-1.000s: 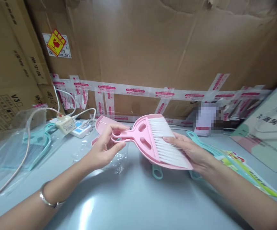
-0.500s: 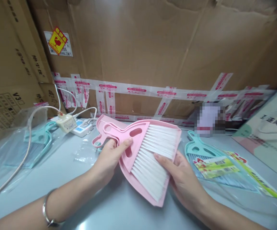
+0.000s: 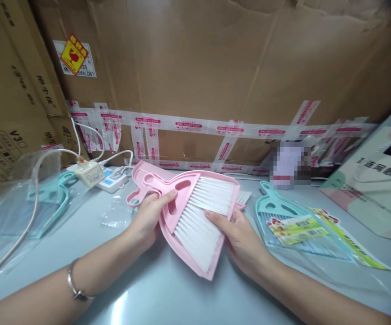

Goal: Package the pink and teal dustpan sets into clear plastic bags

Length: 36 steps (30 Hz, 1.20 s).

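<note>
Above the table I hold a pink dustpan (image 3: 227, 178) with a pink hand brush (image 3: 182, 201) lying in it, its white bristles facing up. My left hand (image 3: 150, 216) grips the set near the handle end, the thumb pressed on the brush's slotted body. With its thumb on the bristles and its fingers behind the pan, my right hand (image 3: 241, 234) pinches the wide edge. Behind the set, more pink plastic (image 3: 156, 170) and some white bristles (image 3: 244, 197) show, mostly hidden.
Teal dustpan sets in clear plastic lie left (image 3: 51, 198) and right (image 3: 283, 210), the right one with a printed card. A power strip (image 3: 112, 180) with a plug and cables is back left. Cardboard boxes (image 3: 182, 67) wall the back; a pale printed box (image 3: 374, 180) stands right.
The dustpan and brush, with both hands, have shifted slightly left and up in view; the camera view has shifted a little too. White bristles behind the pan now show at its right.
</note>
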Tool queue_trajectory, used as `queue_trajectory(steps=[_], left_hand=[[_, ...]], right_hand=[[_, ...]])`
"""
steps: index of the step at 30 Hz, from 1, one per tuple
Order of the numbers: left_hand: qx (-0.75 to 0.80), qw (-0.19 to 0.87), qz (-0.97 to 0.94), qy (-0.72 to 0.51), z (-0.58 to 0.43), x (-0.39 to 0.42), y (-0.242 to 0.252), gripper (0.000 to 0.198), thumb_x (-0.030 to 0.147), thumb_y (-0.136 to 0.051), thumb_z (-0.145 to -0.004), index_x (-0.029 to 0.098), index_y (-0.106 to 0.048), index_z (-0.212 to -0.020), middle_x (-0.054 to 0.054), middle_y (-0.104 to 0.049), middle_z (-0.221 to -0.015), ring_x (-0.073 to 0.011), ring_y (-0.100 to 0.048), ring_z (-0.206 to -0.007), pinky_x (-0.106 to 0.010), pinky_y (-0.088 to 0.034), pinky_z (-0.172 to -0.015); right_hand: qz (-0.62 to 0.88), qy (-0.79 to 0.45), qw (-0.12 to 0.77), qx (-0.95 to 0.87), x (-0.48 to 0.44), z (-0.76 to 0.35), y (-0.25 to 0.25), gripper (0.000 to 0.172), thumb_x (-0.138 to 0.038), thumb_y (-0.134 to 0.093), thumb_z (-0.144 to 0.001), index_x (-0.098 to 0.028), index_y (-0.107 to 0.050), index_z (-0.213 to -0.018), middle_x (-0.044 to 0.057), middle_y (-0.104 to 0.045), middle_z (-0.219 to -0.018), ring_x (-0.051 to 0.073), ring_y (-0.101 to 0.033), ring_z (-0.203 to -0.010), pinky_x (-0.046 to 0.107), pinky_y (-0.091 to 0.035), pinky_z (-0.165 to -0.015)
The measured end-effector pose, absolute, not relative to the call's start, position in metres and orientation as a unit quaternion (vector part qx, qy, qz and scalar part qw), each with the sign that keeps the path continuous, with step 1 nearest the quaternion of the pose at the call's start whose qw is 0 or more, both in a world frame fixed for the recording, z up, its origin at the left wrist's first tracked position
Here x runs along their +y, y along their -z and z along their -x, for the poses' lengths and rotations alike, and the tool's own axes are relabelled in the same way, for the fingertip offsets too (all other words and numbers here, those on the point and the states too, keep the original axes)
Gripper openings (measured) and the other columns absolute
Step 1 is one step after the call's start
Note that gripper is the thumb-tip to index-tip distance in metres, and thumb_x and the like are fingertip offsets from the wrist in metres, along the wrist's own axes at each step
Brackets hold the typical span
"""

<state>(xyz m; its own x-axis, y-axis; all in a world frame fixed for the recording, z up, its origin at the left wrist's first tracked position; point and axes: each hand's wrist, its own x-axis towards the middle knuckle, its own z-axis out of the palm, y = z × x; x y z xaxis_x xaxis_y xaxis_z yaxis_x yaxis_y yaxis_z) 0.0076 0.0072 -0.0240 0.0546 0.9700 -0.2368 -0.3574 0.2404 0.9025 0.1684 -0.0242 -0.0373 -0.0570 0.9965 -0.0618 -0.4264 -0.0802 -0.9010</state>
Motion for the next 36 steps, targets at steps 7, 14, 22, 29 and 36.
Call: queue_trajectory(steps=[7, 14, 22, 29, 36], left_hand=[[0.43, 0.647, -0.336, -0.533, -0.0064, 0.0117, 0.0261, 0.034, 0.025, -0.073, -0.066, 0.01, -0.064, -0.095, -0.01, -0.071, -0.088, -0.0217, -0.067, -0.077, -0.033, -0.053, -0.073], [0.461, 0.644, -0.346, -0.503, -0.0048, 0.0116, 0.0198, 0.036, 0.027, -0.073, -0.066, 0.011, -0.064, -0.098, -0.01, -0.071, -0.089, -0.0197, -0.067, -0.075, -0.032, -0.053, -0.074], [0.429, 0.664, -0.322, -0.521, -0.0069, 0.0114, 0.0208, 0.032, 0.038, -0.065, -0.075, 0.014, -0.066, -0.095, -0.009, -0.073, -0.084, -0.021, -0.067, -0.072, -0.031, -0.055, -0.067], [0.427, 0.659, -0.324, -0.527, -0.0039, 0.0131, 0.0268, 0.021, 0.03, -0.067, -0.073, 0.015, -0.066, -0.087, -0.008, -0.073, -0.08, -0.0195, -0.067, -0.067, -0.031, -0.056, -0.066], [0.44, 0.647, -0.375, -0.497, -0.0044, 0.0097, 0.022, 0.032, 0.033, -0.072, -0.069, 0.011, -0.065, -0.092, -0.01, -0.072, -0.081, -0.0204, -0.067, -0.067, -0.029, -0.055, -0.063]], right_hand=[[0.376, -0.623, 0.568, -0.385, -0.0186, -0.1653, 0.0389, 0.049, -0.031, -0.076, -0.063, -0.019, -0.061, -0.107, 0.007, -0.068, -0.107, 0.026, -0.06, -0.106, 0.042, -0.043, -0.096], [0.367, -0.612, 0.564, -0.417, -0.0165, -0.1696, 0.0404, 0.051, -0.031, -0.074, -0.066, -0.02, -0.057, -0.113, 0.007, -0.066, -0.112, 0.026, -0.056, -0.111, 0.043, -0.044, -0.095], [0.363, -0.603, 0.561, -0.436, -0.0202, -0.1744, 0.0381, 0.052, -0.032, -0.073, -0.067, -0.021, -0.056, -0.114, 0.007, -0.064, -0.115, 0.025, -0.058, -0.108, 0.043, -0.044, -0.095], [0.382, -0.599, 0.557, -0.431, -0.0224, -0.1732, 0.0388, 0.048, -0.032, -0.075, -0.064, -0.021, -0.058, -0.108, 0.007, -0.065, -0.115, 0.026, -0.058, -0.109, 0.041, -0.047, -0.091], [0.369, -0.597, 0.566, -0.433, -0.0201, -0.1734, 0.0375, 0.049, -0.031, -0.074, -0.064, -0.022, -0.057, -0.109, 0.006, -0.065, -0.114, 0.024, -0.058, -0.109, 0.041, -0.045, -0.094]])
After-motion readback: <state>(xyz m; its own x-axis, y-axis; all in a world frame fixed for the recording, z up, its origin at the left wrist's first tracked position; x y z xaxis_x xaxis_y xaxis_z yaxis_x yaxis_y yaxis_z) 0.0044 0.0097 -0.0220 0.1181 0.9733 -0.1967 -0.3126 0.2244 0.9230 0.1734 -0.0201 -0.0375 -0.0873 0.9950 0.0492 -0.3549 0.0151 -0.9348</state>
